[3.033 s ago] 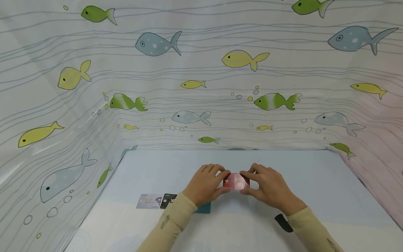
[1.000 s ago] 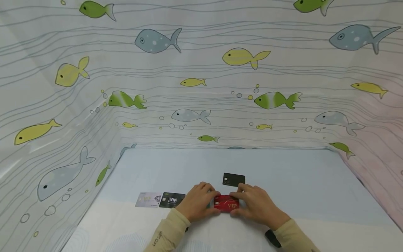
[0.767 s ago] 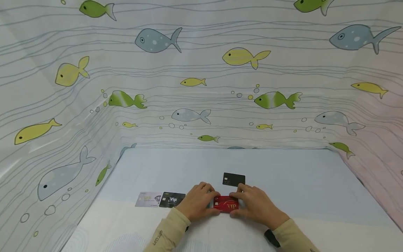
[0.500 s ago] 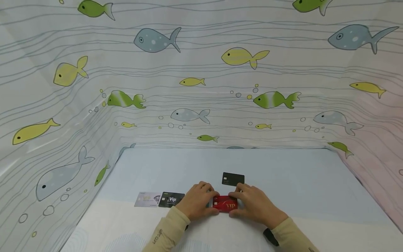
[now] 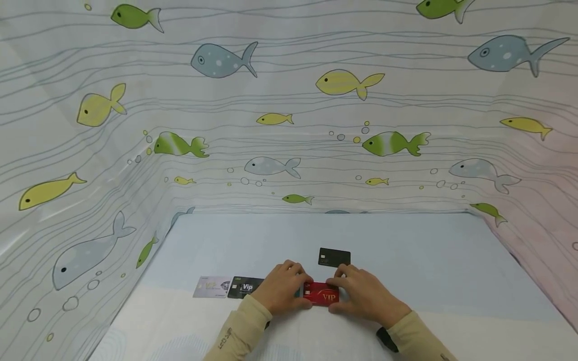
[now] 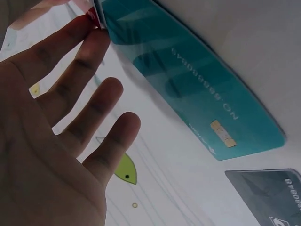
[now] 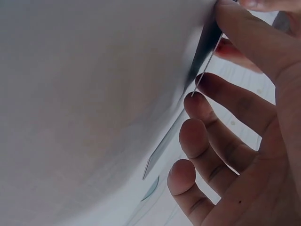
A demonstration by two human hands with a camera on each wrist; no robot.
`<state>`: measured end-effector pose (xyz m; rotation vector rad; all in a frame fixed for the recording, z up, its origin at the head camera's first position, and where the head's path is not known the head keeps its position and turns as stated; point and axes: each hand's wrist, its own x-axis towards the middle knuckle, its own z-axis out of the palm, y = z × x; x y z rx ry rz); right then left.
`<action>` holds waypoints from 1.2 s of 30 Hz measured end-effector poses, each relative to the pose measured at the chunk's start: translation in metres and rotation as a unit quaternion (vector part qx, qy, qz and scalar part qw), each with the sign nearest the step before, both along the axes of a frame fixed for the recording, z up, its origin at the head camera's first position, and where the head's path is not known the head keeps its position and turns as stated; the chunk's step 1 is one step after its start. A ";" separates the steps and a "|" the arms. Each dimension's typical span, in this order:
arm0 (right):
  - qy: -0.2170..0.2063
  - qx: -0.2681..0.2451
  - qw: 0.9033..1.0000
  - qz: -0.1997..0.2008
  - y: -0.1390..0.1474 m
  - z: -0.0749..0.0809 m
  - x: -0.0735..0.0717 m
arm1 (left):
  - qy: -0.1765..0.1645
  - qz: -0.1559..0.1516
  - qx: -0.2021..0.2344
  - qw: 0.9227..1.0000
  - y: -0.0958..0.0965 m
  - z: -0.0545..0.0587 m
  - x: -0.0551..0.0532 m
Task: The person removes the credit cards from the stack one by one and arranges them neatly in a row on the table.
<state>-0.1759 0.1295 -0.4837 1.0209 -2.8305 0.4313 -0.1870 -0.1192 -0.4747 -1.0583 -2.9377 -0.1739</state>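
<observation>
A red VIP card [image 5: 321,294] lies low at the table between both hands in the head view. My left hand [image 5: 282,286] pinches its left end between thumb and fingers, and my right hand [image 5: 366,293] pinches the right end the same way. In the left wrist view, a teal card [image 6: 178,80] lies beside the red card, and the head view shows only a sliver of it behind the left hand. From the right wrist view, fingertips [image 7: 200,106] touch the card's thin edge, seen nearly side-on.
A plain black VIP card [image 5: 334,257] lies beyond the right hand. To the left, a silver VIP card [image 5: 211,287] and a dark card with white lettering [image 5: 245,287] lie side by side. A fish-print curtain [image 5: 289,100] surrounds the pale table [image 5: 429,260].
Since 3 s ago, both hands have brought the red card nearer and slightly left, baring the black card behind. In the last second it has slid a little further left.
</observation>
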 end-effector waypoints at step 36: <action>-0.023 -0.001 1.000 0.002 0.001 -0.005 0.001 | -0.026 0.016 0.002 1.000 0.001 0.005 0.001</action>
